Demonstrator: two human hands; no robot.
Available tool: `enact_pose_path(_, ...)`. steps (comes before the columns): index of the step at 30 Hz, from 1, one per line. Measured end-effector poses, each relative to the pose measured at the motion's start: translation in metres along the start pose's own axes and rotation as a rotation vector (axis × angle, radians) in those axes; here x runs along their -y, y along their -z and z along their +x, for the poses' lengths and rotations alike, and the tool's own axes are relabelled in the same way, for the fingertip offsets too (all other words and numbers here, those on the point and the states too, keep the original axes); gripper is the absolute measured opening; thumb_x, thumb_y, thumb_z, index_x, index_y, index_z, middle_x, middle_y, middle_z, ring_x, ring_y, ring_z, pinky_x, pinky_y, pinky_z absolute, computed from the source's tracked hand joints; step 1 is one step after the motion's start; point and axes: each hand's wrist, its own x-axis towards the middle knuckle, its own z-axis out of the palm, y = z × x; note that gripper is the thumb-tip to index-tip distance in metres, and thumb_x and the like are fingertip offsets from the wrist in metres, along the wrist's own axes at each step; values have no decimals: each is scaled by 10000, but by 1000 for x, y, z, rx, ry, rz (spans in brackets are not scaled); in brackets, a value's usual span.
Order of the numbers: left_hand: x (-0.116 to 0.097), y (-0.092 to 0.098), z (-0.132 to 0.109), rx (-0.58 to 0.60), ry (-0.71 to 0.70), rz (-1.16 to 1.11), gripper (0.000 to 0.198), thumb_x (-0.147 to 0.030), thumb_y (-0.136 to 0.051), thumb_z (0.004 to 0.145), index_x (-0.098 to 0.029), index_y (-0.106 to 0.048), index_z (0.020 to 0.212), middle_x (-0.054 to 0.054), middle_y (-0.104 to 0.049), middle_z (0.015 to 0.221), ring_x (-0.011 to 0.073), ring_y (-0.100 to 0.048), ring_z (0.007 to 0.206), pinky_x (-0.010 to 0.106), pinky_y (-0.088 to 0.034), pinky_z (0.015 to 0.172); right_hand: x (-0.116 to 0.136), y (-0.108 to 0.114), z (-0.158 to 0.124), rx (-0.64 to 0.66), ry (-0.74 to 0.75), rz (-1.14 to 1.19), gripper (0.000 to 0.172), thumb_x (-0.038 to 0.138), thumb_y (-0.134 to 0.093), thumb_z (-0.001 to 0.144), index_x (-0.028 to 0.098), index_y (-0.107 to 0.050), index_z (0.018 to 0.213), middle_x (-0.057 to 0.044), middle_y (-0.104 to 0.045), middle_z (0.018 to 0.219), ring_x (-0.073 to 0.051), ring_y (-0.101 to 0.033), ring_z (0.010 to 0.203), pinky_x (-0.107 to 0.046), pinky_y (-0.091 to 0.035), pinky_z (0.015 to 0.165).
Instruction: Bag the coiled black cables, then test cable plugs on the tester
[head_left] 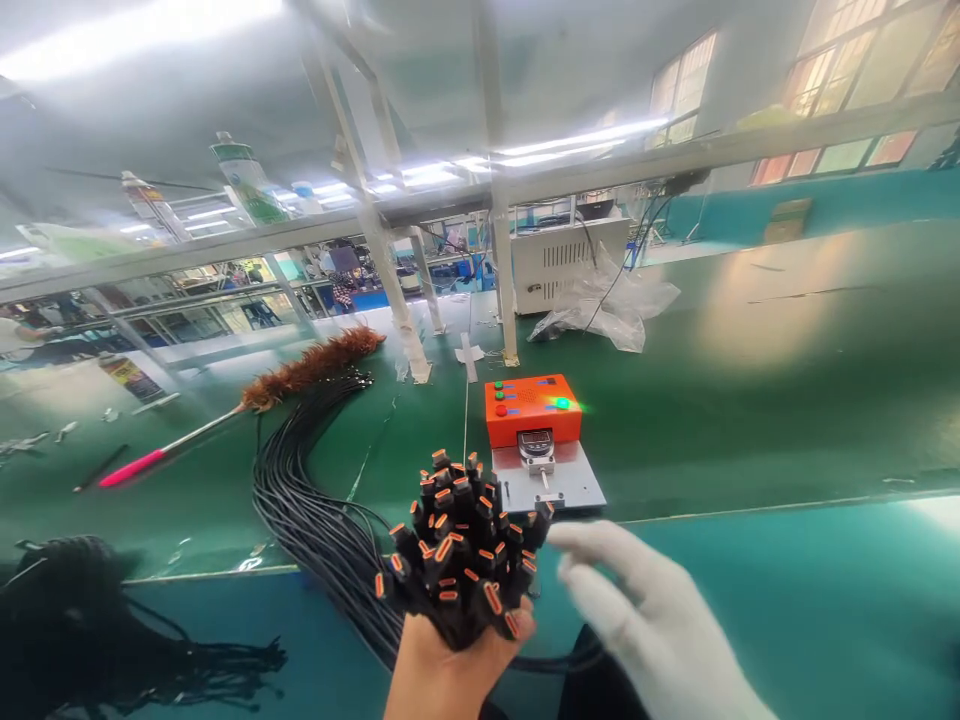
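My bare left hand (446, 672) is closed around a thick bundle of black cables. Their connectors (454, 545), black with orange oval tips, fan out toward the camera above my fist. The cable lengths (311, 500) trail left across the green table. To the right of the bundle is my right hand (637, 600) in a white glove, its index finger and thumb apart. Its index fingertip is right beside an outer connector; whether they touch I cannot tell. Beyond the bundle stands an orange box (532, 408) with a lit green button, behind a metal plate (581, 478) carrying a small digital gauge (535, 445).
A brown feather duster (315, 368) with a pink handle lies left on the green table (712, 420). Another dark cable bundle (67, 620) hangs at lower left. Clear plastic wrap (622, 305) lies by a grey metal cabinet (566, 262). White frame posts (504, 220) rise from the table.
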Motion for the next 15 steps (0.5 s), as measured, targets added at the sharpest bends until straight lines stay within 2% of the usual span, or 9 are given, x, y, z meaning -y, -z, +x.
enact_pose_path(1,-1,-2,-1,-11,10,-34,293,-314,-768,569,-191,-721,831,52,-712,780,237,-648,792,299,-525,731,8,-9,-2,93,66,117,269,454,-540,767,279,-682,915,-50,-645,865,-231,-580,815,-320,-454,760)
enact_pose_path(3,-2,-5,-3,-15,22,-71,383,-315,-780,556,-198,-718,915,77,-714,918,285,-629,936,358,-508,830,16,-26,-4,160,106,281,204,401,-584,760,258,-700,848,-37,-615,794,-207,-558,769,-296,-455,763)
enact_pose_path(7,2,-6,-2,-28,30,-124,411,-319,-786,545,-199,-718,932,82,-711,967,314,-626,968,424,-476,894,13,-46,-4,58,53,439,206,387,-592,758,230,-699,838,-41,-617,785,-202,-547,758,-295,-464,760)
enact_pose_path(11,9,-6,2,-66,37,-164,454,-313,-801,509,-208,-709,942,76,-715,966,311,-633,957,404,-497,865,12,-47,-6,-37,-41,466,226,408,-590,746,206,-677,801,-53,-642,808,-211,-554,770,-297,-460,755)
enact_pose_path(15,13,-1,1,-200,-78,25,254,-365,-754,574,-204,-731,768,64,-719,783,273,-658,807,344,-529,777,6,-38,1,-157,-188,523,209,397,-531,778,211,-592,705,-19,-599,654,-179,-529,669,-266,-430,651)
